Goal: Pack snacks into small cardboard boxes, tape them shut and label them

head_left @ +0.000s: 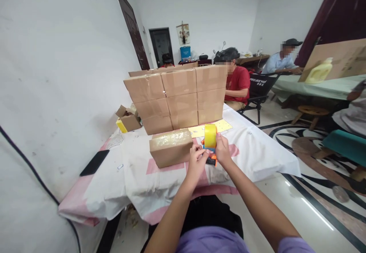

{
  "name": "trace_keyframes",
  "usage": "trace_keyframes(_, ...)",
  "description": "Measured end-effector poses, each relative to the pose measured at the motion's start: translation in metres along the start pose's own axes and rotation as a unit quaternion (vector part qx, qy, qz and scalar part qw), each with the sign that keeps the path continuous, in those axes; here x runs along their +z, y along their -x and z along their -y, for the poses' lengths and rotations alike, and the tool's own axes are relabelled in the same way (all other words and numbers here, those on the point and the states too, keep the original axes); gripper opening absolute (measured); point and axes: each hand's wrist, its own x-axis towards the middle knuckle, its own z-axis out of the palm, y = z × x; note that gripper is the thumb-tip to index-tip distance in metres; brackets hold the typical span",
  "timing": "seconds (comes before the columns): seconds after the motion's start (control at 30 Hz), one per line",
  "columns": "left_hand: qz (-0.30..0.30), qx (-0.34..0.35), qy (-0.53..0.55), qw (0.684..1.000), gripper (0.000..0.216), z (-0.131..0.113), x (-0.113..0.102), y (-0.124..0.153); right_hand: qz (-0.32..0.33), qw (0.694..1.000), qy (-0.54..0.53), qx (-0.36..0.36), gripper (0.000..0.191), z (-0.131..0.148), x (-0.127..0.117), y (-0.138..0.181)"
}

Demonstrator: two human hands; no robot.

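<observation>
My right hand (223, 149) is closed round a tape dispenser (210, 136) with a wide yellow roll and orange and blue parts. At the dispenser's lower end, the fingers of my left hand (197, 157) are pinched together; whether they grip the tape's loose end is too small to make out. Just left of my hands a brown cardboard box (171, 152) stands on the table, with shiny clear tape across its top. Behind it rises a stack of several similar boxes (181, 102).
A white and pink cloth (137, 192) covers the table. On it lie a dark flat object (95, 162), an opened carton (130, 121) and a yellow sheet (197, 131). A person in red (240, 81) sits beyond the stack. Others sit at the right.
</observation>
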Motion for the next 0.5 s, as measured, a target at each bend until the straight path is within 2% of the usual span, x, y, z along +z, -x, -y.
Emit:
trace_keyframes(0.13,-0.022,0.015,0.010,1.000,0.036,-0.017,-0.009,0.005,-0.042,0.995,0.068,-0.065,0.053,0.006,-0.002,-0.001)
trace_keyframes(0.2,-0.024,0.030,0.022,0.999,0.035,-0.026,-0.012,0.009,-0.072,0.991,0.069,-0.088,0.053,0.014,-0.002,-0.008)
trace_keyframes(0.37,0.040,0.001,0.076,0.996,0.035,-0.023,-0.019,0.018,-0.138,0.987,-0.043,-0.071,0.053,0.042,0.001,-0.023)
trace_keyframes(0.5,0.070,-0.008,0.050,0.996,0.045,-0.013,-0.022,0.033,-0.135,0.981,-0.136,-0.040,0.044,0.048,0.004,-0.016)
